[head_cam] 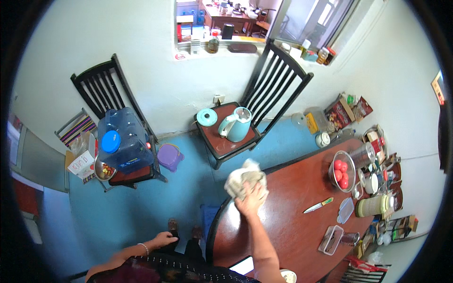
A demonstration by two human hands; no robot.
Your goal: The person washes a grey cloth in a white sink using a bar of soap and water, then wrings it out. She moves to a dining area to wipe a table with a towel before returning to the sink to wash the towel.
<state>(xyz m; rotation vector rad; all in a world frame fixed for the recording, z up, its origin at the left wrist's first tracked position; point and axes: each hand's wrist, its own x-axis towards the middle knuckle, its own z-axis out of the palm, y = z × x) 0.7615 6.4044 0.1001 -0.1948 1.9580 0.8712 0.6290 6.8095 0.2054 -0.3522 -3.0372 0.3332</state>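
My right hand point(252, 198) is spread flat on a bunched, pale cloth point(244, 178) at the far left rim of the dark red wooden table point(283, 212). Part of the cloth hangs past the black edge, slightly blurred. My left hand point(163, 240), a bead bracelet at its wrist, hangs over the floor with loosely bent fingers and nothing in it. To the right of the cloth lies a knife point(318, 205) with a patterned handle. A bowl of red tomatoes point(340, 173) stands beyond it. Near my right forearm is a phone or tablet with a lit screen point(243, 266), partly hidden.
A chair point(226, 152) holds a light-blue electric kettle point(239, 125) and its round base point(207, 117). On another chair stands a large blue water container point(124, 141); a purple stool point(170, 157) is beside it. Jars, cups and a plastic box point(331, 240) crowd the table's right side.
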